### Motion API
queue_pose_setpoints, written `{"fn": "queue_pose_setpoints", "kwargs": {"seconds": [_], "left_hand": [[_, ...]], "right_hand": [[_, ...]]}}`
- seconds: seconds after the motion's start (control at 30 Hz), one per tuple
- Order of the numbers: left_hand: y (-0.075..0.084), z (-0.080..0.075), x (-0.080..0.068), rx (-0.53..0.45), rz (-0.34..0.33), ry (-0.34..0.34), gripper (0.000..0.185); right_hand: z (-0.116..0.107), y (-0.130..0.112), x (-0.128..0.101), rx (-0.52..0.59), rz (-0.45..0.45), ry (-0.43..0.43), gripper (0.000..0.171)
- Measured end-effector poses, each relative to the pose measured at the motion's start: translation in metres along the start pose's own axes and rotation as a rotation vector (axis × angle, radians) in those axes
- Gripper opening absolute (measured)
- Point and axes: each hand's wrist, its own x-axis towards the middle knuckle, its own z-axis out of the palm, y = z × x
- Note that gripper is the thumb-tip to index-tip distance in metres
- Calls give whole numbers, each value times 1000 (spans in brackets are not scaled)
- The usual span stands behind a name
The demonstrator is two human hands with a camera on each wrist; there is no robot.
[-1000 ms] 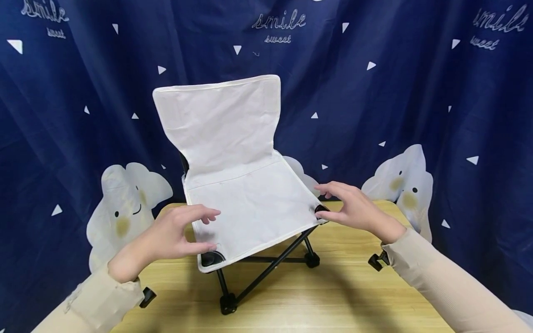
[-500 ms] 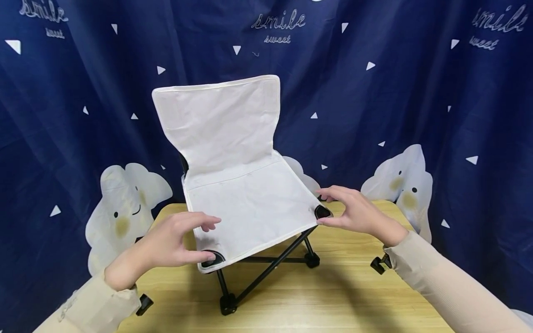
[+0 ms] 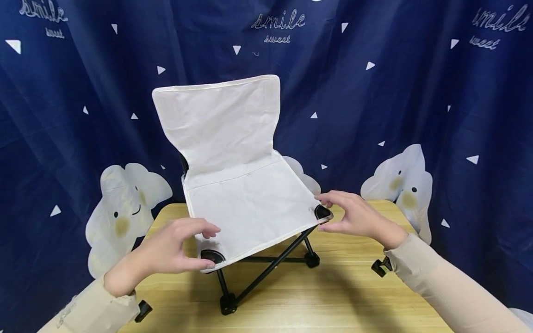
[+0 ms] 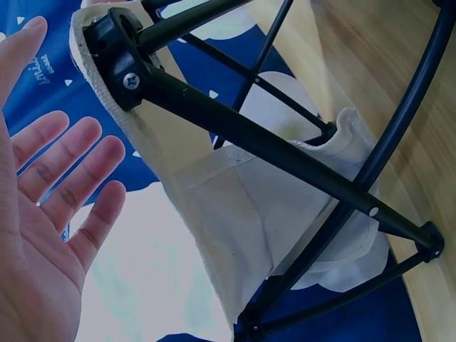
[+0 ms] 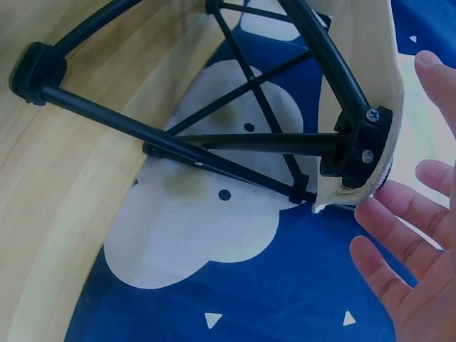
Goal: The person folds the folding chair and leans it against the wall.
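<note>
A small folding chair with a white fabric seat and black frame stands on the wooden table. My left hand brackets the seat's front-left corner, fingers above and thumb at its underside. In the left wrist view the left hand shows a flat palm and straight fingers beside the black corner cap, a gap between them. My right hand brackets the front-right corner the same way. The right wrist view has the right hand spread beside the corner joint, fingertips close to the fabric edge.
A dark blue curtain with white triangles and cloud figures hangs close behind the table. Black clamps sit at the table's left and right edges. The chair's crossed legs and feet stand near the table's middle.
Both hands have sunk a little and closed in on the seat's front corners; the left thumb now lies under the front-left corner. The chair has not moved.
</note>
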Motion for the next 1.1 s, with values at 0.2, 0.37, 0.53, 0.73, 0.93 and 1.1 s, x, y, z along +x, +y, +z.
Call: {"fn": "queue_pose_setpoints", "kwargs": {"seconds": [0.2, 0.37, 0.53, 0.73, 0.93, 1.1], "left_hand": [[3, 2, -3, -21, 11, -12, 49], [4, 5, -7, -33, 7, -22, 48], [3, 8, -11, -43, -4, -37, 49], [4, 10, -15, -20, 4, -39, 49], [4, 11, -17, -6, 24, -34, 51], [4, 11, -18, 2, 43, -34, 53]], "right_hand": [[3, 0, -4, -33, 7, -7, 67], [3, 1, -4, -40, -17, 4, 63], [4, 2, -4, -37, -20, -1, 61], [5, 4, -6, -45, -1, -33, 60], [7, 5, -5, -69, -2, -37, 56], [8, 5, -6, -71, 16, -46, 51]]}}
